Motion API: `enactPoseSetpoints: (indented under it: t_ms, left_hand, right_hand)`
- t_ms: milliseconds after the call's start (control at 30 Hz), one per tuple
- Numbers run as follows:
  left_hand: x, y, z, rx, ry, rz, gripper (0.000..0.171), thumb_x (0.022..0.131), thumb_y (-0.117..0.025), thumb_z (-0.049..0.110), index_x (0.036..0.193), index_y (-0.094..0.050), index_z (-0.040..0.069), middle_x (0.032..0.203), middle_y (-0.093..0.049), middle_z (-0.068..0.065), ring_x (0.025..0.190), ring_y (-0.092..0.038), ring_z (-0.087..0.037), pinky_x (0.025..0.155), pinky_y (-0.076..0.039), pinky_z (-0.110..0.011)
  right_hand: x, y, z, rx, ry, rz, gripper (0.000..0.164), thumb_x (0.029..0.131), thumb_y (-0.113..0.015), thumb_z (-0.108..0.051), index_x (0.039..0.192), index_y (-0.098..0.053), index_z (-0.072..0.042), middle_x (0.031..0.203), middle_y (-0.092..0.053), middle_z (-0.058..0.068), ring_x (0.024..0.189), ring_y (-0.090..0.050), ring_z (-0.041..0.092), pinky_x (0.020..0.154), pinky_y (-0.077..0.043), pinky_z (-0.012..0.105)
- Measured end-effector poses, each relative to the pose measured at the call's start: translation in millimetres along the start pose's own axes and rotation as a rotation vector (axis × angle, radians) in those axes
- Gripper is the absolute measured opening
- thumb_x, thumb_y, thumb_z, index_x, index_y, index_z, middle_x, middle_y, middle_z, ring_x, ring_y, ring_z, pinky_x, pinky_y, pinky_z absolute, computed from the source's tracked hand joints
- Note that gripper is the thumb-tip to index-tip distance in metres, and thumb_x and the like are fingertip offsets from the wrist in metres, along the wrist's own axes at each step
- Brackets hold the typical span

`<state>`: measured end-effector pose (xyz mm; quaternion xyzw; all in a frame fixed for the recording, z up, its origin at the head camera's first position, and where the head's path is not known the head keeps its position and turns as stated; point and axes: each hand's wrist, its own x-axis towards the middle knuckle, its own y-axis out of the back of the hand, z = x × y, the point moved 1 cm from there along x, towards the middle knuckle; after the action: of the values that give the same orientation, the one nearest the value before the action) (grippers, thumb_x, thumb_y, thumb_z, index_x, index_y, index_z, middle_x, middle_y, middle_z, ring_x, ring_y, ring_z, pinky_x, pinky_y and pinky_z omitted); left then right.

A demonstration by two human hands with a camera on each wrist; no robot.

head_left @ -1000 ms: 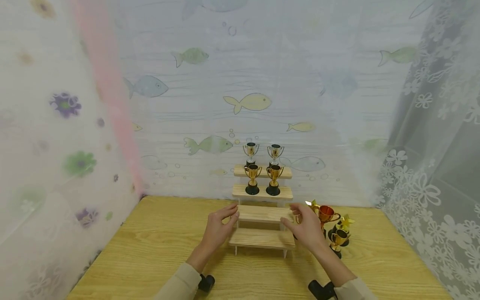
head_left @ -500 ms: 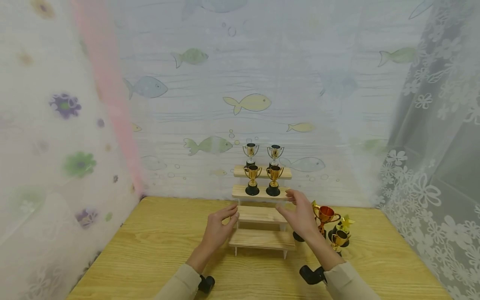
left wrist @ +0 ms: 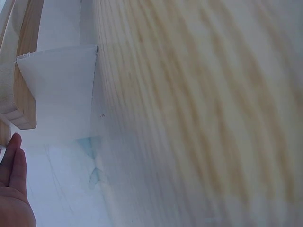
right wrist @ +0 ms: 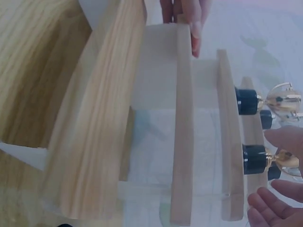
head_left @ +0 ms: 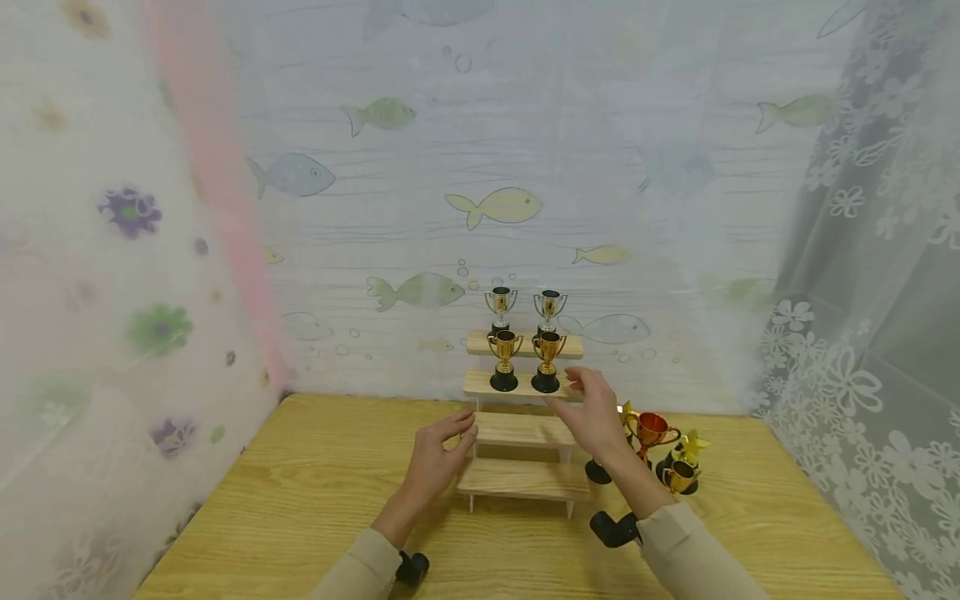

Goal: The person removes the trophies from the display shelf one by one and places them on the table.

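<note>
A four-tier wooden stepped display stand (head_left: 522, 478) stands on the table. Two gold trophy cups, a left one (head_left: 505, 350) and a right one (head_left: 549, 354), stand on its second-highest step; two more cups (head_left: 501, 302) are on top. At the left end of the second-lowest step (head_left: 521, 427), my left hand (head_left: 435, 446) has its thumb and fingers about the board's edge. My right hand (head_left: 592, 412) is beside the right end of the second-highest step, thumb and fingers apart near the right gold cup, holding nothing. In the right wrist view, its fingers (right wrist: 267, 205) lie close by that step's end.
Right of the stand, several trophies are grouped on the table (head_left: 322, 483), among them a red cup (head_left: 652, 427), a gold cup (head_left: 680, 477) and a gold star trophy (head_left: 692, 446). A fish-patterned curtain (head_left: 405, 200) hangs behind the table.
My right hand has moved up and slightly left, from the right end of the second-lowest step to beside the second-highest one. The left hand and the stand look unmoved.
</note>
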<state>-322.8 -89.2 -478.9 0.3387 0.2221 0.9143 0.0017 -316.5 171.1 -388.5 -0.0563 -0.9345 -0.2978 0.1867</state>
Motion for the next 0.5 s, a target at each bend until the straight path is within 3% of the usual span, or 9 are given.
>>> enactPoseSetpoints:
  t_ms: [500]
  left_hand:
    - [-0.8, 0.2, 2.2, -0.008, 0.011, -0.002, 0.031, 0.102, -0.066, 0.019, 0.126, -0.072, 0.0, 0.135, -0.066, -0.015, 0.126, -0.063, -0.033, 0.097, -0.055, -0.051]
  right_hand:
    - [20.4, -10.3, -2.2, -0.044, -0.042, 0.007, 0.059, 0.092, -0.078, -0.022, 0.14, -0.055, 0.005, 0.13, -0.058, 0.022, 0.117, -0.057, 0.038, 0.099, -0.05, 0.052]
